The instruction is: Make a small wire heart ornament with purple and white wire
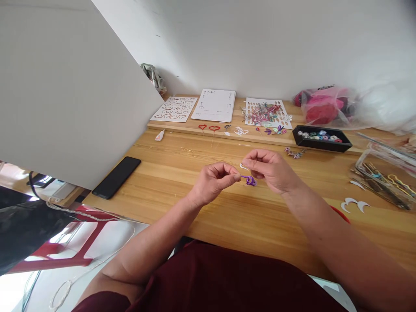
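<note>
My left hand is closed in a pinch, thumb against forefinger, on the end of a purple thread. The rest of that thread hangs as a small loose coil just right of my fingertips and below my right hand. Between the thumb and forefinger of my right hand sits a small white curved piece, its tip poking out to the left. Both hands are close together above the wooden table, fingertips a short gap apart. Whether the thread touches the white piece is too small to tell.
On the back ledge lie sheets of cut-out shapes, red heart shapes and a black tray of thread bundles. A glue bottle and phone are left; white crescents and a tool box right.
</note>
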Available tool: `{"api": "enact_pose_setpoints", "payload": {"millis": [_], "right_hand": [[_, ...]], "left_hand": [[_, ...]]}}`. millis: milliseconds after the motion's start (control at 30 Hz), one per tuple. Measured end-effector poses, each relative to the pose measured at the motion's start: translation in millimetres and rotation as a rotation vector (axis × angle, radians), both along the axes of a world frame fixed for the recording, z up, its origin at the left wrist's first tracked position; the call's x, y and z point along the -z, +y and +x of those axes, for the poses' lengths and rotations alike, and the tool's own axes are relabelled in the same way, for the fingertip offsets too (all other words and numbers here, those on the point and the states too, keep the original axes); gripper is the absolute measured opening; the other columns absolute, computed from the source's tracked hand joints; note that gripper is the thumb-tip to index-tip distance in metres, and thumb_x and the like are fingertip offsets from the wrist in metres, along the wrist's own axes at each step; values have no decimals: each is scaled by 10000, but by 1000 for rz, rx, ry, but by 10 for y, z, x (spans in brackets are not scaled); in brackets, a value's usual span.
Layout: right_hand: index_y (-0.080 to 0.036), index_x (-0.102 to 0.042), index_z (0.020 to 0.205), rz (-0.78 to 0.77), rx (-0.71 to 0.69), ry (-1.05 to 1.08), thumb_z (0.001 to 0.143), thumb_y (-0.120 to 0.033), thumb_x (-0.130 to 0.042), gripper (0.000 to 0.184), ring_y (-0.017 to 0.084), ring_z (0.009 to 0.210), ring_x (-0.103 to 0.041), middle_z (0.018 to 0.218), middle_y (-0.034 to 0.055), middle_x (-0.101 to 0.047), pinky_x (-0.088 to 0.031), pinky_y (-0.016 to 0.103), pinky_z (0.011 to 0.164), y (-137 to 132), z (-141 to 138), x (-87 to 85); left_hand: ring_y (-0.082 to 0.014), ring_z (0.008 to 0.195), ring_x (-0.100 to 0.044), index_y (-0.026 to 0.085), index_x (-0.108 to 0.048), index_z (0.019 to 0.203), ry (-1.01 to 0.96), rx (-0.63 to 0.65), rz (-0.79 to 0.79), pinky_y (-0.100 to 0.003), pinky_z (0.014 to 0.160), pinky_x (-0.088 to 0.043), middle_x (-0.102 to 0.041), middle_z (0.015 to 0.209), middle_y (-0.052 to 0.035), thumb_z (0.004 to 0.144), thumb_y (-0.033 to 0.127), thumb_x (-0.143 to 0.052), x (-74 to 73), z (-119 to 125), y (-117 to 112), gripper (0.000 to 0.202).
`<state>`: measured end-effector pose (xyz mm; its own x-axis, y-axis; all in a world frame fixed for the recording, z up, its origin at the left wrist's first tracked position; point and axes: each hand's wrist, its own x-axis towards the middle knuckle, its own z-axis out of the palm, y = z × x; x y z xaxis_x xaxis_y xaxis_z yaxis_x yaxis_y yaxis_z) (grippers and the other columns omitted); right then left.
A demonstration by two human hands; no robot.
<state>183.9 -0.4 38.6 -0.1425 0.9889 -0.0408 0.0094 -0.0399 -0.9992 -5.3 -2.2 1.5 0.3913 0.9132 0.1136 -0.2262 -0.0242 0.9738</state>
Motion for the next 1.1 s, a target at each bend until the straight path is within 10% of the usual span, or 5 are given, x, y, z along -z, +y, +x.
{"api": "enact_pose_setpoints", "payload": {"millis": [233, 500, 700, 1100], "right_hand": [[-195, -610, 721, -311, -84, 347, 690, -335, -836, 268, 53, 461, -323, 540, -75, -432, -259, 224, 459, -258, -181, 350], [-182, -658, 725, 221, 74, -277, 828, -312, -708, 174, 90, 534, -371, 593, -28, -511, -280, 263, 502, -403, -118, 22], [-187, -693, 746, 282, 37, -374, 834, -359, -707, 194, 84, 471, -366, 528, -26, -513, -258, 258, 457, -163, -50, -182], [-174, -636, 688, -330, -54, 364, 575, -333, -881, 313, 47, 459, -276, 516, -71, -439, -218, 206, 434, -27, -131, 226]], "left_hand": [[-106, 697, -585, 148, -688, 749, -121, -167, -55, -261, 729, -462, -675, 727, -9, 729, 344, -814, 2, 40, 38, 233], [-93, 652, -537, 142, -685, 750, 40, -210, -39, -239, 646, -408, -642, 696, 2, 742, 362, -794, 58, 29, 51, 246], [-103, 670, -560, 144, -695, 761, 50, -103, -35, -249, 666, -431, -678, 734, -17, 739, 361, -797, 4, 33, 16, 240], [-97, 680, -576, 150, -686, 728, -181, -94, -148, -268, 765, -459, -668, 698, -1, 710, 339, -827, -21, 52, 31, 236]]}}
